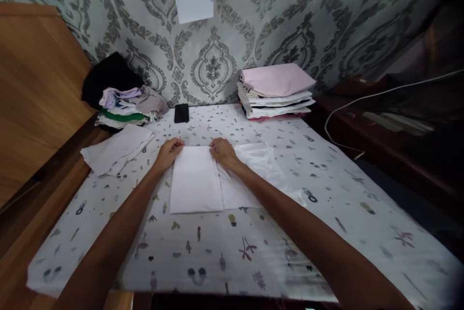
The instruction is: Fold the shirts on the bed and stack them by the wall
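A white garment (pixel 197 182) lies on the patterned cover, its left part folded into a flat rectangle. The thinner, creased remainder spreads out to the right, partly behind my right forearm. My left hand (pixel 169 151) pinches the far left corner of the folded part. At the far right corner of that same part, my right hand (pixel 224 151) has its fingers closed on the cloth.
A neat stack of folded clothes (pixel 277 90) stands at the back right. At the back left is a loose clothes pile (pixel 130 105), with a white cloth (pixel 118 150) before it. A black phone-like object (pixel 181 113) lies near the wall. A white cable (pixel 339 112) hangs at right.
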The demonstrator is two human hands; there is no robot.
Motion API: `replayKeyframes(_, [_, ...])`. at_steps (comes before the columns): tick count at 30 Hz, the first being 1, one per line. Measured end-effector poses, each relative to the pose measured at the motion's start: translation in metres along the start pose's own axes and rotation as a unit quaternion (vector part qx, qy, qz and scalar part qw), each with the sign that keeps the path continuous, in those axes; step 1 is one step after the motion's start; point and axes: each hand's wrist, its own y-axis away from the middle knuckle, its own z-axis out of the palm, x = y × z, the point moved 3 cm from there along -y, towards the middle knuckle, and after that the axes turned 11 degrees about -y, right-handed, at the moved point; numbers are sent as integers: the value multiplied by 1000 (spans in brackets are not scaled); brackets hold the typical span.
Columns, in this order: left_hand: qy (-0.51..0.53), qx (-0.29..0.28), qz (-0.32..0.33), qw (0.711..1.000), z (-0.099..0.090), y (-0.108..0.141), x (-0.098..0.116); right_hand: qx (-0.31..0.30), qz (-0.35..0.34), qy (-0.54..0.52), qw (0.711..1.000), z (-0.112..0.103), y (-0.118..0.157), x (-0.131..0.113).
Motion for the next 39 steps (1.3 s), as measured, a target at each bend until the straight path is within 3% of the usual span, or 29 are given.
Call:
replayKeyframes(5, [27, 8, -3, 1000, -1, 2, 0, 73, -56, -91, 992, 2, 4, -1])
replayKeyframes(9, [33, 8, -8, 999, -2, 1, -1, 82, -55, -148, 984, 3, 2, -1])
replayKeyframes(13, [6, 2, 7, 1000, -3, 1, 1, 68, 3, -114, 991, 6, -4, 2])
replayKeyframes(16, [-77, -11, 21, 997, 0, 1, 2, 56, 33, -78, 995, 9, -7, 4])
replayKeyframes(21, [-206, -21, 21, 978, 6, -1, 0, 57, 33, -41, 997, 15, -6, 3])
replayKeyframes(27, [-222, -12, 25, 975, 2, 2, 2, 44, 26, -35, 998, 15, -5, 3])
replayKeyframes(30, [-216, -7, 40, 976, -5, 11, 17, 61, -2, -13, 998, 7, 2, -3])
replayKeyframes(33, [-202, -63, 98, 972, -2, 34, 44, 73, -67, 2, 995, 0, 17, -16])
replayKeyframes(39, [-181, -199, 167, 948, 23, 107, 95, -63, -155, -13, 986, 17, 48, -29])
